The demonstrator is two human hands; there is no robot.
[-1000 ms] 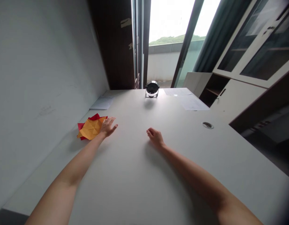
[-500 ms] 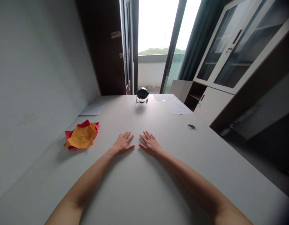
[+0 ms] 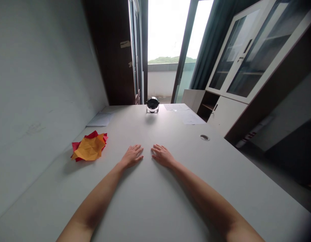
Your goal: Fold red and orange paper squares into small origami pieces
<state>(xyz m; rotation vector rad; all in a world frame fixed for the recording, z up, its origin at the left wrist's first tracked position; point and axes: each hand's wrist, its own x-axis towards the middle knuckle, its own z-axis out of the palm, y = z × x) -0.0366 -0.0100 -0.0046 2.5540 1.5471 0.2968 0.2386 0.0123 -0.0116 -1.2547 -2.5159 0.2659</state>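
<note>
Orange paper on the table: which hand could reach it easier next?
Probably the left hand: it's spread open on the table, nearer the orange paper. The right hand is farther off.

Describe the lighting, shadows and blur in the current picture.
Head view: window blown out white; orange paper, left hand and right hand cast soft shadows on the table; head view, lower right corner: dark and blurred.

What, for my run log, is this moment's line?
left hand: open, palm down | right hand: open, palm down | both: on white tabletop, apart | creased orange paper: atop red paper, left of left hand
</note>
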